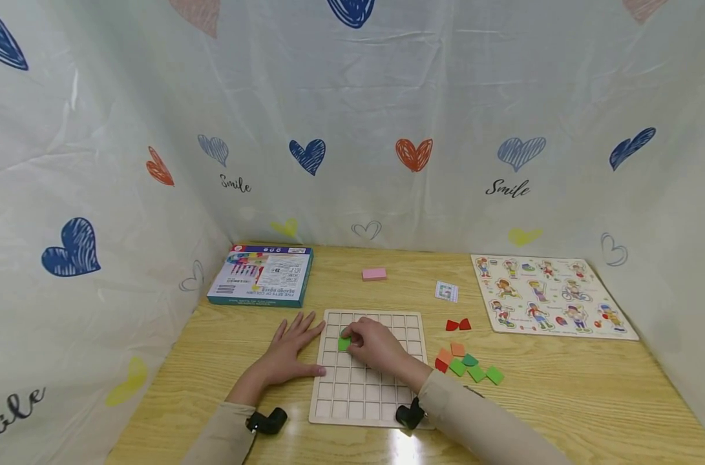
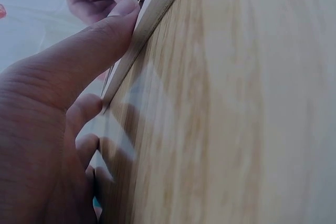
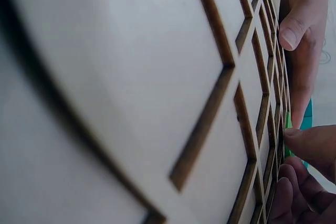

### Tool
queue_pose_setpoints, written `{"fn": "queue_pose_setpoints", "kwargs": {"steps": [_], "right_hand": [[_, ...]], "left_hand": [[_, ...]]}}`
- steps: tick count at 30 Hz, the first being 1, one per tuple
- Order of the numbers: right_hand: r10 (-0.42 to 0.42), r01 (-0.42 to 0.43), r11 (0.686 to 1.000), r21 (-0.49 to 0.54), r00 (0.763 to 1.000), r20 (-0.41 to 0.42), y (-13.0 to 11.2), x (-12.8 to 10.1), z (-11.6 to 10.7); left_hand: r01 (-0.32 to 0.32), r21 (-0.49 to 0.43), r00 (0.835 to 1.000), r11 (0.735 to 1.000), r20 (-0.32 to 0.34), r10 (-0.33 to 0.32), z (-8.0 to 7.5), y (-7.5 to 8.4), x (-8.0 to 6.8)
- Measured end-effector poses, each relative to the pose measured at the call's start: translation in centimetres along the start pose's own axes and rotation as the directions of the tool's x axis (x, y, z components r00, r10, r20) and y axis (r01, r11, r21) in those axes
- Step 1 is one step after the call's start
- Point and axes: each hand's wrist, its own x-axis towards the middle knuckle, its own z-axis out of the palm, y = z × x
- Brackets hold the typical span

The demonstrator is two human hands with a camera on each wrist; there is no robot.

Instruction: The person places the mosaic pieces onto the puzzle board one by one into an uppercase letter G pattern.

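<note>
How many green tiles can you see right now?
4. One green tile lies on the grid board under the right hand; three more lie in the loose pile right of the board. Others may be hidden.

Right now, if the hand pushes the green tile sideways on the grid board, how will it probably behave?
The green tile looks thin, flat and small, so probably light and stiff. Flat-sided, it should slide, not roll. The raised ribs of the grid board would likely stop it at the cell's edge.
</note>
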Motion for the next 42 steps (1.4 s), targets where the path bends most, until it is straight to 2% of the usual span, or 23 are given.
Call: {"fn": "queue_pose_setpoints", "kwargs": {"steps": [13, 18, 23, 32, 39, 42], "right_hand": [[-0.003, 0.003, 1.000, -0.002, 1.000, 0.025, 0.0, -0.3, -0.3], [-0.011, 0.011, 1.000, 0.018, 1.000, 0.013, 0.4, -1.0, -1.1], [0.005, -0.005, 1.000, -0.005, 1.000, -0.010, 1.3, -2.0, -2.4], [0.064, -0.064, 0.998, -0.004, 0.996, -0.060, 3.9, -4.7, -5.4], [0.154, -0.152, 0.988, 0.027, 0.984, -0.089, 6.4, -7.6, -8.0], [0.168, -0.165, 0.986, 0.033, 0.980, -0.110, 7.6, -8.9, -9.1]], "left_hand": [[-0.020, -0.002, 1.000, 1.000, -0.016, 0.020, 0.0, 0.1, 0.0], [-0.021, -0.003, 0.999, 1.000, -0.023, 0.021, 0.1, 0.1, 0.0], [-0.020, -0.003, 1.000, 1.000, -0.023, 0.020, 0.1, 0.1, 0.0], [-0.013, 0.002, 1.000, 1.000, -0.014, 0.013, 0.1, -0.1, 0.0], [-0.021, 0.005, 1.000, 1.000, -0.022, 0.021, 0.1, -0.1, 0.0], [-0.020, 0.004, 1.000, 1.000, -0.022, 0.020, 0.1, -0.1, 0.0]]}}
